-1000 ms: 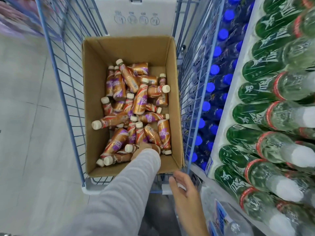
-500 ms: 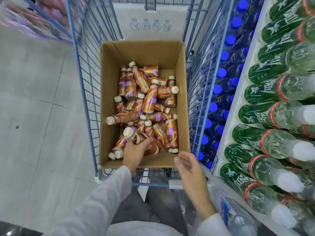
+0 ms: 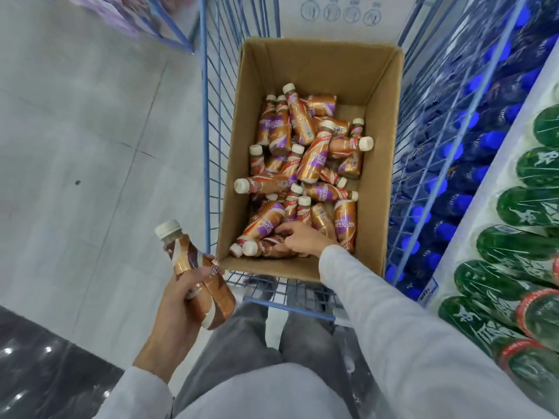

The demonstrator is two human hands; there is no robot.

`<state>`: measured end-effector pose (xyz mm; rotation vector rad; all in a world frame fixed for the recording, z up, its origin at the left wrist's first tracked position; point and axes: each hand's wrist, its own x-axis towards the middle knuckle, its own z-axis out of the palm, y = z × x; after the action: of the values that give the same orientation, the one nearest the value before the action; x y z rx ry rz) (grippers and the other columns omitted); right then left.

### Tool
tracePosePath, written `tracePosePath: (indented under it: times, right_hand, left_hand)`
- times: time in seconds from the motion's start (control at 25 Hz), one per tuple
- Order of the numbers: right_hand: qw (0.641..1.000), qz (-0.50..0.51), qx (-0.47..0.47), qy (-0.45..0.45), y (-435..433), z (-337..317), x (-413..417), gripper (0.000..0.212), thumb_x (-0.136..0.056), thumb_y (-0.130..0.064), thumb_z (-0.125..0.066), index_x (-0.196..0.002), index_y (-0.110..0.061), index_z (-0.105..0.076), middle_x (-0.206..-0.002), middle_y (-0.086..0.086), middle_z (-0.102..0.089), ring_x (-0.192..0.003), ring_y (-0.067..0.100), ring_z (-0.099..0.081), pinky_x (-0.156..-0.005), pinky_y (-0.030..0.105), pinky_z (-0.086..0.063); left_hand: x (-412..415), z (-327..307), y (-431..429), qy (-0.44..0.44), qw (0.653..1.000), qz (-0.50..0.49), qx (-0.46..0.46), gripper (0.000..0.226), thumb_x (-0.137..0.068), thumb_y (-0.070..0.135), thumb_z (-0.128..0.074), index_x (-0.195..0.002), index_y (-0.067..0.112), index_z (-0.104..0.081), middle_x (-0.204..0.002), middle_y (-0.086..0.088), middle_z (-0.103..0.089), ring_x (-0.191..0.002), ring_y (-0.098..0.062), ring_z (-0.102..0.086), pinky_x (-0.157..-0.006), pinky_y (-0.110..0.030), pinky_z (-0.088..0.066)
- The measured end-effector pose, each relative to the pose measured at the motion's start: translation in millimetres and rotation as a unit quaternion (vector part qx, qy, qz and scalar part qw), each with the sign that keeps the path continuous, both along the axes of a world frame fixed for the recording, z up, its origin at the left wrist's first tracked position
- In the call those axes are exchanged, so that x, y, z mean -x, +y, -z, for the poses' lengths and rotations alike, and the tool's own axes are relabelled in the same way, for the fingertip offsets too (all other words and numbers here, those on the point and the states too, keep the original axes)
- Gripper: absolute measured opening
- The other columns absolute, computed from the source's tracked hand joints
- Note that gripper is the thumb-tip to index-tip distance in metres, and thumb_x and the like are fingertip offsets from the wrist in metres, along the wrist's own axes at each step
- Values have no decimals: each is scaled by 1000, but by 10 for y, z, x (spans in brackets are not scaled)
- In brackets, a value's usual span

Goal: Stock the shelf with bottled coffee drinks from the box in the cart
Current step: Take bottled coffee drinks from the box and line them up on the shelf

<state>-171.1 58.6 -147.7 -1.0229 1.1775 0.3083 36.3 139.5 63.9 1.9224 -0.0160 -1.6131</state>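
Observation:
An open cardboard box sits in the blue wire cart. In it lies a loose pile of several brown and purple coffee bottles with cream caps. My left hand is outside the cart, to its left and above the floor. It grips a coffee bottle with its cap pointing up, and what looks like a second one beside it. My right hand reaches into the near end of the box. Its fingers curl over a bottle lying there.
Right of the cart stands a shelf with rows of green bottles wrapped in plastic; below them are blue-capped bottles. A white carton stands behind the box. The grey tiled floor stretches left. My legs are at the cart's near end.
My left hand has come out of the box to the left of the cart, holding a bottle. My right hand has moved from the cart's near edge into the box.

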Motion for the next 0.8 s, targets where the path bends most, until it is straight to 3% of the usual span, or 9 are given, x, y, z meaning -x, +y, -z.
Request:
tracePosePath:
  times: [0.16, 0.24, 0.32, 0.4, 0.44, 0.56, 0.64, 0.8]
  right_hand:
    - [993, -111, -27, -7, 26, 140, -40, 84, -80, -39, -74, -153, -43, -33, -160, 2, -34, -143, 27, -35, -107, 37, -30]
    - [993, -117, -4, -4, 32, 95, -33, 83, -79, -43, -74, -152, -44, -33, -159, 3, -34, -141, 27, -35, -114, 46, -31]
    - [995, -92, 20, -12, 44, -66, 51, 76, -81, -45, -74, -148, -42, -39, -153, 0, -40, -132, 21, -40, -106, 38, -36]
    - [999, -11, 31, -18, 86, -331, 197, 70, -79, -50, -75, -143, -44, -45, -144, -7, -48, -124, 13, -45, -90, 27, -36]
    - [998, 47, 25, -17, 141, -500, 284, 71, -76, -56, -75, -140, -48, -46, -142, -11, -48, -125, 12, -46, -89, 28, -36]
    - [969, 247, 14, -12, 348, -1075, 515, 74, -62, -80, -75, -129, -66, -48, -145, -22, -42, -128, 7, -40, -101, 36, -33]
    - [926, 376, 17, -34, 461, -1457, 577, 65, -59, -83, -76, -118, -72, -52, -146, -27, -40, -133, 6, -39, -112, 41, -31]
    - [800, 577, 111, -122, 660, -2080, 481, 78, -75, -68, -75, -145, -39, -52, -150, -6, -54, -139, 22, -49, -117, 55, -33]
  left_hand:
    - [8, 14, 145, 13, 1000, -2, -15, 47, -71, 19, -71, -117, 12, -64, -95, -14, -73, -84, -27, -67, -81, -46, -52]
    - [20, 42, 191, 16, 1000, 18, -14, 53, -71, 23, -69, -121, 9, -62, -93, -15, -73, -81, -27, -68, -77, -43, -54]
    - [44, 45, 171, 20, 999, 46, -13, 60, -69, 27, -71, -125, 10, -60, -96, -15, -76, -83, -27, -72, -77, -43, -55]
    - [80, 19, 114, 25, 997, 78, -5, 65, -68, 31, -73, -129, 13, -58, -99, -14, -77, -86, -26, -74, -78, -44, -55]
    - [108, -14, 70, 27, 995, 94, 3, 69, -67, 33, -76, -130, 13, -58, -101, -15, -77, -88, -27, -75, -78, -44, -56]
    - [176, -184, -170, 27, 985, 160, 57, 72, -64, 40, -81, -129, 19, -59, -106, -12, -77, -90, -28, -76, -68, -36, -60]
    - [241, -344, -358, 17, 970, 216, 109, 72, -61, 50, -83, -126, 31, -59, -112, -5, -75, -94, -24, -76, -65, -29, -60]
    - [362, -687, -745, 56, 927, 306, 209, 60, -64, 52, -85, -118, 43, -62, -112, 3, -76, -95, -20, -77, -65, -29, -61]
